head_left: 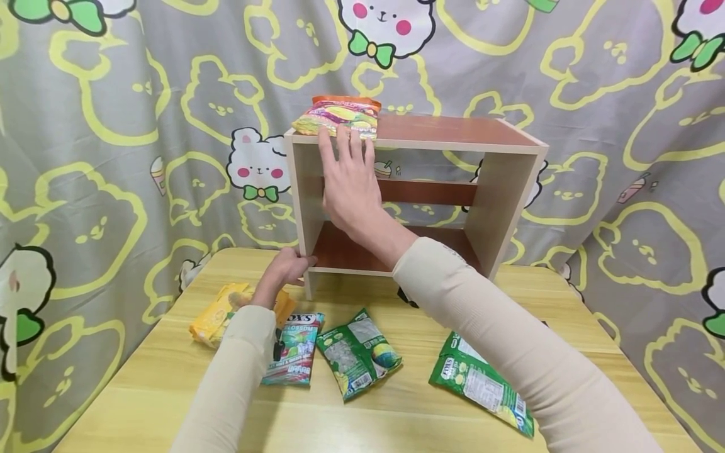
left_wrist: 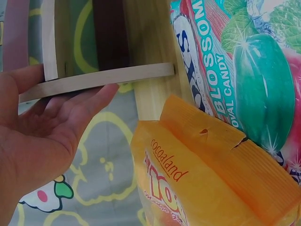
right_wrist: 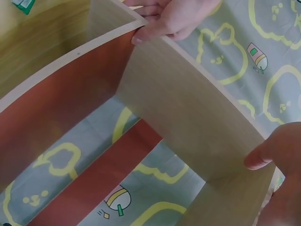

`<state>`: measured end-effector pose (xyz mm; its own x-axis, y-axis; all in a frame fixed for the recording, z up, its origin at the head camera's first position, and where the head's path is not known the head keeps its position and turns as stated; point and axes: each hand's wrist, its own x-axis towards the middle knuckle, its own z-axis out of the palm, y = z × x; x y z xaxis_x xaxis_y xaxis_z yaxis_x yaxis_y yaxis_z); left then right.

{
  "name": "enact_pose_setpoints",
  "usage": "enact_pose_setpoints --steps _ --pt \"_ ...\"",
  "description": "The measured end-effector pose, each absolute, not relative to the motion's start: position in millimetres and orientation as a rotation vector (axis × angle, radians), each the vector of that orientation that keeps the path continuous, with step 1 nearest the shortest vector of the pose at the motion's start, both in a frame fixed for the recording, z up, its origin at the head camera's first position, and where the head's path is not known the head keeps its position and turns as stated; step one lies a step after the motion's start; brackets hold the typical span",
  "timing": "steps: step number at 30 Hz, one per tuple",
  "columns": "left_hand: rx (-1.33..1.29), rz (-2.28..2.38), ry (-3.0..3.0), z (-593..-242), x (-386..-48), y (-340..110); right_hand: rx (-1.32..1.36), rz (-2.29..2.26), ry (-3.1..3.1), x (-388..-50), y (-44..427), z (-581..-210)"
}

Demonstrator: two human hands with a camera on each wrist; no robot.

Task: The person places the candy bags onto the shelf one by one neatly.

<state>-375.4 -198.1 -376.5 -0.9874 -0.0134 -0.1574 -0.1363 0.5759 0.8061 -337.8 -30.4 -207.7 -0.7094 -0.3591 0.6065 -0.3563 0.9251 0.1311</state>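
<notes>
A small wooden shelf unit (head_left: 453, 131) with brown boards and pale edges stands on the table. My left hand (head_left: 285, 269) holds its left side panel low down, beside the lower board. In the left wrist view the thumb of the left hand (left_wrist: 49, 127) lies on one side of the panel and the fingers on the other. An orange-topped, colourful candy bag (head_left: 340, 114) lies on the top board's left end. My right hand (head_left: 354, 189) reaches to the bag's front edge with straight fingers. In the right wrist view, the right thumb (right_wrist: 261, 156) lies against the side panel.
On the table (head_left: 153, 384) lie a yellow candy bag (head_left: 218, 308) partly behind the left forearm, a teal candy bag (head_left: 297, 352) and two green candy bags, one in the middle (head_left: 359, 352) and one at right (head_left: 481, 384). A patterned curtain (head_left: 187, 126) hangs behind the shelf.
</notes>
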Motion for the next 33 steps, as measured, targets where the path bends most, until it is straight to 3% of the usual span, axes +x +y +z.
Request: enact_pose_setpoints --steps 33 --pt "-0.114 1.411 2.658 -378 -374 -199 0.561 0.033 -2.47 -335 -27 -197"
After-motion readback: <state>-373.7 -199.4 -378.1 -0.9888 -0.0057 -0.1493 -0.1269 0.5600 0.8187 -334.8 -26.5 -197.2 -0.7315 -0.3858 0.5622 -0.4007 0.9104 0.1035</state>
